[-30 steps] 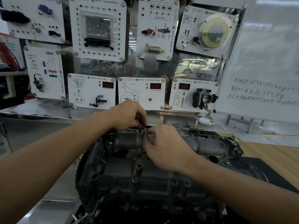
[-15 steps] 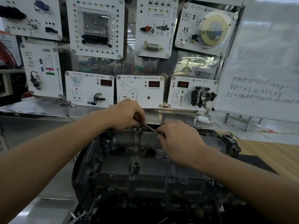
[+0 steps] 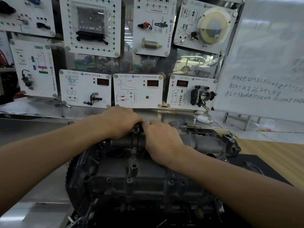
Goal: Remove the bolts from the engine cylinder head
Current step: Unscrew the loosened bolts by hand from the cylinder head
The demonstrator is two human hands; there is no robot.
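Head view: cylinder head (image 3: 148, 170) centre, far edge near panel board (image 3: 138, 91). At far rim left hand (image 3: 120, 122) and right hand (image 3: 162, 139) meet, fingers curled round small dark tool (image 3: 139, 127), fingertips hidden. Bolts (image 3: 129, 179) line near edge. Bare steel bench (image 3: 41, 195) left, wooden tabletop (image 3: 271, 150) right.

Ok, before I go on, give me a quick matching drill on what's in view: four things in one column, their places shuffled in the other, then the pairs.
Things:
1. left hand
2. whiteboard
3. throttle body
4. white cable

Places:
A. on the steel shelf behind the cylinder head
B. at the cylinder head's far edge, meeting the right hand
C. mounted on the lower right display panel
D. far right, bearing handwriting

Pairs: 1-B, 2-D, 3-C, 4-A
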